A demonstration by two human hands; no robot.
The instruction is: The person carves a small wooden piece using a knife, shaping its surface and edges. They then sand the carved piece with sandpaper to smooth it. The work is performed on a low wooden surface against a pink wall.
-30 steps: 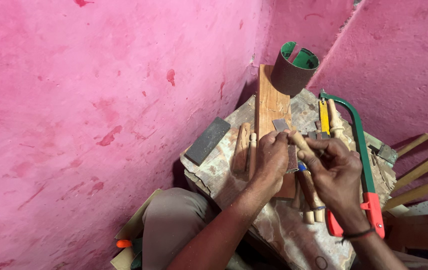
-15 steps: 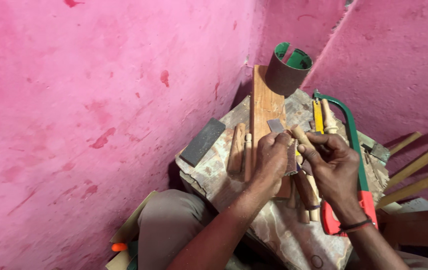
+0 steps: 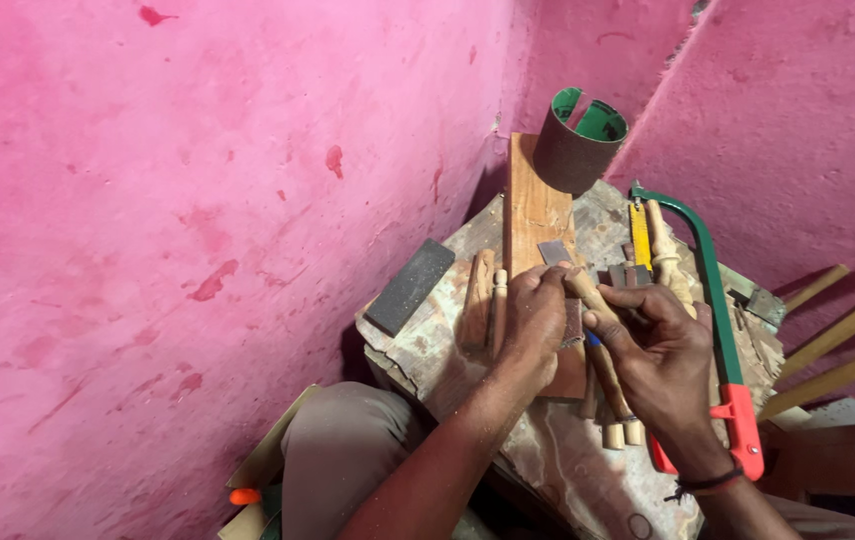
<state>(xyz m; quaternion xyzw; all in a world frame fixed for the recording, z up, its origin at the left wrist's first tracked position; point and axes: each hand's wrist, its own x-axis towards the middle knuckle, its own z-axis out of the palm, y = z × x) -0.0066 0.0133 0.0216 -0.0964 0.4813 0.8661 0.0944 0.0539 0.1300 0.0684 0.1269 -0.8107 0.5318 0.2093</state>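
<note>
- Dowel (image 3: 585,291): a short turned wooden rod, held at frame centre over the plank (image 3: 533,215), just above the worn block (image 3: 548,470) that serves as my bench.
- My left hand (image 3: 535,318) is closed round the dowel's upper end, with a small grey scrap, sandpaper by the look of it (image 3: 573,325), pressed under the fingers.
- My right hand (image 3: 660,350) is clamped on the lower part of the dowel, thumb along the shaft, and a blue-tipped stick (image 3: 595,340) shows just under it.
- To do this well, I judge I should keep the right grip firm so the rod cannot twist, and keep the paper wrapped snugly round the wood so it wears evenly.
- Light, even pressure seems best; bearing down hard could flatten one side.
- More turned pieces (image 3: 613,400) lie under my hands toward lower centre, and two sticks (image 3: 481,300) lie left of them.
- A dark stone (image 3: 410,287) lies at the bench's left edge.
- The green-framed saw (image 3: 713,300) runs down the right, red handle near my wrist.
- A roll of sandpaper (image 3: 578,140) stands at upper centre by the pink wall (image 3: 198,200).
</note>
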